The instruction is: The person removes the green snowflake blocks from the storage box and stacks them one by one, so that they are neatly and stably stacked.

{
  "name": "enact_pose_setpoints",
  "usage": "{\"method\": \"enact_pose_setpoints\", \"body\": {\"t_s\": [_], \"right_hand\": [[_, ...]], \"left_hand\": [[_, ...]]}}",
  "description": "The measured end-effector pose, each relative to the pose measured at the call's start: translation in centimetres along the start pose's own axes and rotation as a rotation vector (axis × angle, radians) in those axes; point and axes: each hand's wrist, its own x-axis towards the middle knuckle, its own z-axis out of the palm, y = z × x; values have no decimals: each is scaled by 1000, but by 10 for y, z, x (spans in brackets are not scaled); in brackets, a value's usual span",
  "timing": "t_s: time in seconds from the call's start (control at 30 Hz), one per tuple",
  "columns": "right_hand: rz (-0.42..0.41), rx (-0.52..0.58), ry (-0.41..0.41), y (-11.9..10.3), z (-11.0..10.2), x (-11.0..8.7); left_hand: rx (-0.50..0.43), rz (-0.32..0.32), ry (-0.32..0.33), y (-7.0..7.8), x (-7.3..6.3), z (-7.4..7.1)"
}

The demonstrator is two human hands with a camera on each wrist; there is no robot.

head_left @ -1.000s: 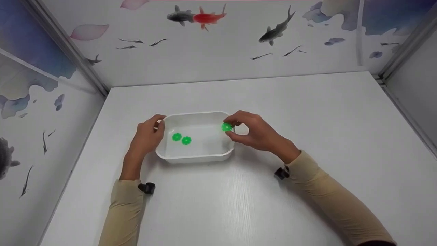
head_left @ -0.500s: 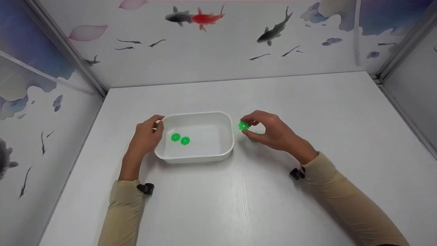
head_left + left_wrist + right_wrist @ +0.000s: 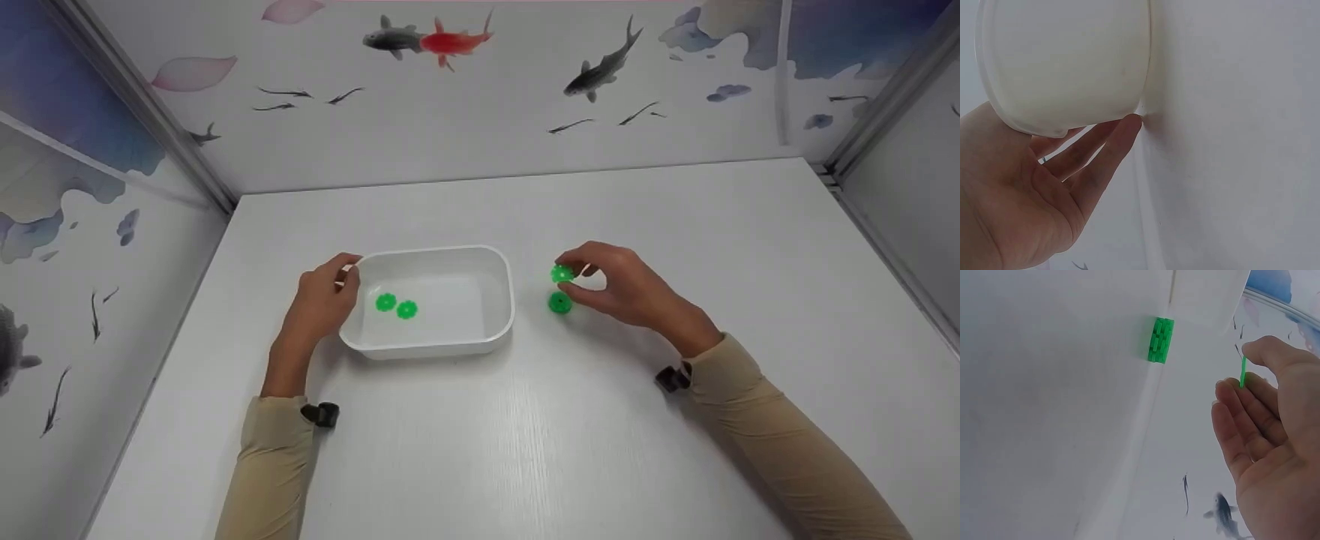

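A white rectangular container [image 3: 427, 349] stands on the table, two green flower-shaped discs lying flat on its floor, a left one [image 3: 385, 302] and a right one [image 3: 407, 310]. My left hand [image 3: 322, 300] holds the container's left end, thumb at the rim and fingertips low against the outer wall in the left wrist view. Between thumb and index finger, my right hand [image 3: 622, 289] pinches another thin green flower-shaped disc [image 3: 1243, 372]. Just below that hand in the head view, a short stack of green discs [image 3: 559, 303] sits on the table, right of the container.
The white table [image 3: 480, 442] extends around the container. White panels printed with fish rise behind it [image 3: 480, 112] and along the left side. Black wrist cameras sit at the left cuff [image 3: 322, 415] and right cuff [image 3: 673, 378].
My right hand has moved right with its disc, from over the container's right rim to above the stack, which now shows. The left hand and the two discs inside stay put.
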Motion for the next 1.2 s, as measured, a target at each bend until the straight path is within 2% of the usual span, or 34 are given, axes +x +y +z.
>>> {"method": "enact_pose_setpoints", "body": {"t_s": [0.43, 0.83, 1.2], "right_hand": [[83, 23, -189, 3, 0, -1], [172, -11, -255, 7, 2, -2], [197, -9, -312, 8, 5, 0]], "left_hand": [[-5, -8, -6, 0, 0, 0], [10, -17, -2, 1, -1, 0], [6, -11, -4, 1, 0, 0]]}}
